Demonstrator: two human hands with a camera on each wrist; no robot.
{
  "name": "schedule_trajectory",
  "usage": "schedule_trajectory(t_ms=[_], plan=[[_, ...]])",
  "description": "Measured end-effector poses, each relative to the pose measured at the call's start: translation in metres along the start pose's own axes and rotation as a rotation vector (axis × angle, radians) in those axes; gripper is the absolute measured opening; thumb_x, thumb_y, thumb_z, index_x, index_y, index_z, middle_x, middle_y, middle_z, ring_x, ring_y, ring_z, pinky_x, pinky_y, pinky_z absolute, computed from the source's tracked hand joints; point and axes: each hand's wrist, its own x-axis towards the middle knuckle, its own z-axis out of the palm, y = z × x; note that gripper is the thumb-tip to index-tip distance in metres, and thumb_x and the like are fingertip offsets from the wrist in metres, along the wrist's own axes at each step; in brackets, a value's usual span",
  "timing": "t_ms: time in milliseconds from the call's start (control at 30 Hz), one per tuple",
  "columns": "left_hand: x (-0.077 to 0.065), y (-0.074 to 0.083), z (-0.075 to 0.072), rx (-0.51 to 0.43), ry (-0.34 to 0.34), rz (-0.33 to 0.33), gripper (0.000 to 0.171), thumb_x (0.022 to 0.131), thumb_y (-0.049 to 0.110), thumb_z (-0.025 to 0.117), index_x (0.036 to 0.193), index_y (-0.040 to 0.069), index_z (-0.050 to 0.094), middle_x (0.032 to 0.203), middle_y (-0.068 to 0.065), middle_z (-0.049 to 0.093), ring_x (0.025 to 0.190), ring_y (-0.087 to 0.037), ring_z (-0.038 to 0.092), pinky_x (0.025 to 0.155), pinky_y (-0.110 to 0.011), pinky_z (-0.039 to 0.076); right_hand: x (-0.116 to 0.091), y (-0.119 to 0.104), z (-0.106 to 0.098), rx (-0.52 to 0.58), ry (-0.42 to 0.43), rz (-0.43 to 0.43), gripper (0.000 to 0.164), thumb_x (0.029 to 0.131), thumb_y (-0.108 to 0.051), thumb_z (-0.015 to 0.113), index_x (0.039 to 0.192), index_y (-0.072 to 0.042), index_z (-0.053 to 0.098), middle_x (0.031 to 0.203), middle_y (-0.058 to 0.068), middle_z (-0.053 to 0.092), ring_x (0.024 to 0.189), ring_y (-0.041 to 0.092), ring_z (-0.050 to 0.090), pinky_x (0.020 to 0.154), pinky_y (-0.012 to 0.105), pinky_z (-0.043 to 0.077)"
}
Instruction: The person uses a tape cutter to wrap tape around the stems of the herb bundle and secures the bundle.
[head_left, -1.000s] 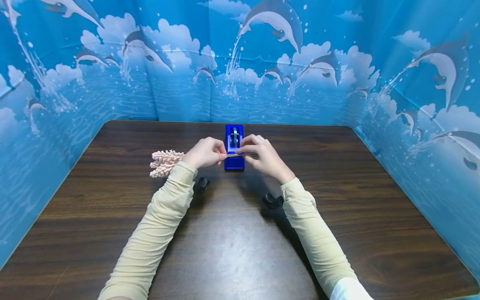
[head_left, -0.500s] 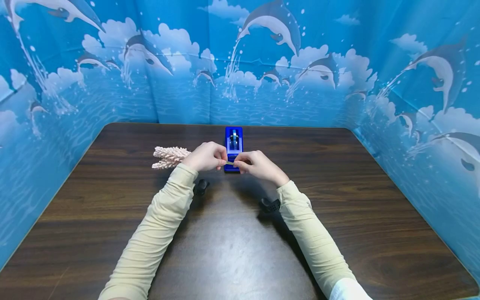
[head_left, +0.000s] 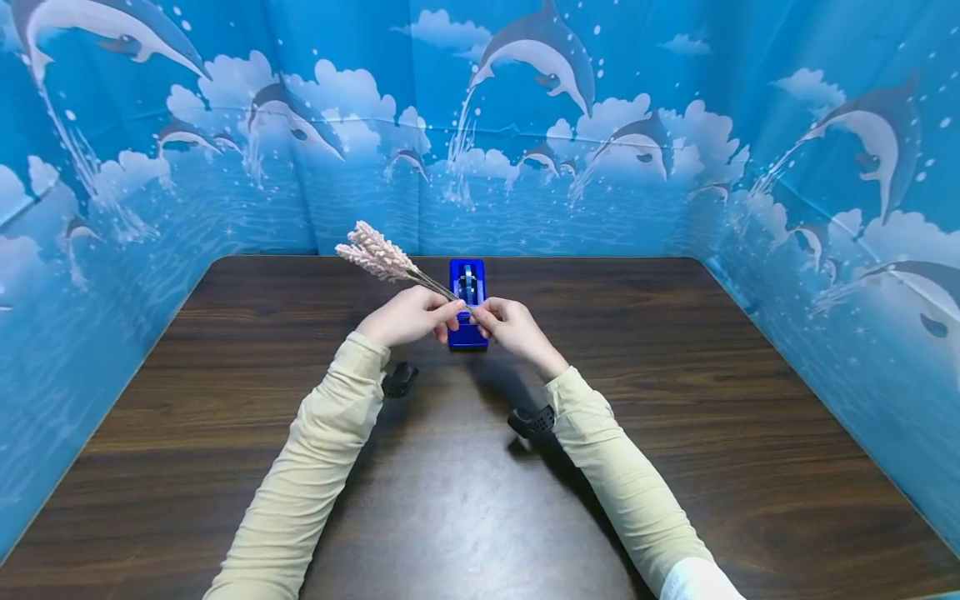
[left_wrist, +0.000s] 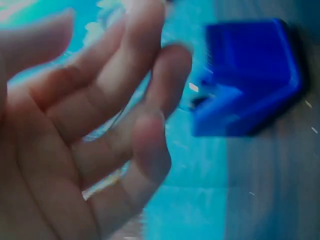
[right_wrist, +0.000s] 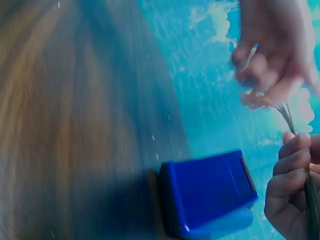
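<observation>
A bunch of artificial flowers with pale pink heads slants up to the left in the head view. My right hand pinches the lower ends of its thin stems; in the right wrist view those fingers curl round the stems. My left hand is right beside the stems, over their left side. The left wrist view shows the left hand with loosely bent fingers, the thumb apart and nothing between them. Behind and below both hands a blue tape dispenser stands on the table.
The dark wood table is walled on its far and side edges by a blue dolphin curtain. A black wrist device sits under the left wrist, another black device under the right.
The flower heads have risen from left of the left hand to above it, now tilted up. The stems have passed from the left hand's pinch to the right hand, and the left fingers have loosened.
</observation>
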Motion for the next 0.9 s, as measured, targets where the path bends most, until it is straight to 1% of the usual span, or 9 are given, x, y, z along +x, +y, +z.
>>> schedule_trajectory(t_ms=[100,200,367,433,500,600,700,800,900], plan=[[0.002,-0.011,0.002,-0.023,0.009,-0.076,0.046,0.105,0.029,0.038,0.095,-0.004,0.069,0.069,-0.013,0.069,0.075,-0.027,0.068,0.079,-0.035,0.049,0.0,-0.002,0.007,0.172,-0.039,0.048,0.026,0.102,-0.014,0.048,0.095,0.008,0.059,0.065,-0.004,0.05,0.057,0.007,0.045,0.053,0.02,0.038],[0.005,-0.019,0.004,-0.055,0.038,-0.098,0.046,0.105,0.027,0.037,0.1,-0.007,0.068,0.067,-0.011,0.068,0.076,-0.027,0.066,0.074,-0.03,0.048,0.0,-0.003,0.016,0.292,-0.072,0.092,0.024,0.102,-0.012,0.046,0.096,0.009,0.056,0.064,-0.004,0.049,0.055,0.005,0.043,0.052,0.02,0.037],[0.009,-0.023,0.003,-0.157,0.081,-0.113,0.041,0.103,0.024,0.042,0.084,-0.005,0.064,0.057,0.003,0.054,0.058,-0.012,0.051,0.059,-0.023,0.041,-0.005,-0.006,0.03,0.377,-0.095,0.116,0.026,0.103,-0.012,0.042,0.096,0.01,0.053,0.064,-0.003,0.049,0.055,0.005,0.044,0.052,0.019,0.037],[0.008,-0.023,0.002,-0.183,0.086,-0.137,0.039,0.102,0.023,0.043,0.078,-0.002,0.06,0.056,0.006,0.05,0.055,-0.009,0.046,0.057,-0.023,0.038,-0.006,-0.008,0.034,0.384,-0.112,0.099,0.027,0.104,-0.012,0.04,0.096,0.011,0.052,0.064,-0.003,0.049,0.055,0.005,0.046,0.052,0.02,0.038],[0.008,-0.022,0.001,-0.185,0.086,-0.149,0.038,0.102,0.022,0.044,0.074,0.0,0.059,0.055,0.006,0.05,0.055,-0.008,0.045,0.057,-0.023,0.038,-0.007,-0.009,0.037,0.389,-0.13,0.081,0.028,0.104,-0.012,0.039,0.097,0.013,0.051,0.063,-0.003,0.05,0.054,0.005,0.047,0.053,0.02,0.04],[0.007,-0.022,0.0,-0.156,0.079,-0.153,0.038,0.101,0.02,0.045,0.068,0.004,0.057,0.054,0.006,0.05,0.054,-0.009,0.044,0.056,-0.023,0.036,-0.008,-0.009,0.039,0.374,-0.169,0.045,0.03,0.104,-0.011,0.038,0.1,0.016,0.051,0.063,-0.004,0.052,0.054,0.005,0.051,0.055,0.02,0.043],[0.007,-0.025,-0.002,-0.11,0.086,-0.148,0.04,0.1,0.02,0.046,0.063,0.008,0.055,0.053,0.004,0.05,0.052,-0.01,0.041,0.055,-0.024,0.032,-0.009,-0.007,0.041,0.334,-0.227,0.019,0.029,0.103,-0.01,0.043,0.104,0.017,0.054,0.065,-0.003,0.059,0.056,0.005,0.055,0.058,0.022,0.047],[0.007,-0.03,-0.008,-0.087,0.095,-0.155,0.039,0.1,0.02,0.047,0.064,0.007,0.056,0.054,0.003,0.052,0.053,-0.011,0.04,0.055,-0.025,0.03,-0.01,-0.008,0.044,0.259,-0.29,-0.005,0.028,0.1,-0.01,0.05,0.106,0.015,0.06,0.064,-0.004,0.061,0.056,0.005,0.057,0.062,0.031,0.054],[0.006,-0.036,-0.014,-0.11,0.096,-0.188,0.036,0.1,0.02,0.047,0.071,0.004,0.06,0.055,0.005,0.052,0.055,-0.01,0.042,0.055,-0.024,0.033,-0.013,-0.011,0.049,0.195,-0.344,-0.008,0.026,0.098,-0.011,0.054,0.102,0.013,0.063,0.061,-0.004,0.061,0.055,0.008,0.059,0.063,0.037,0.055]])
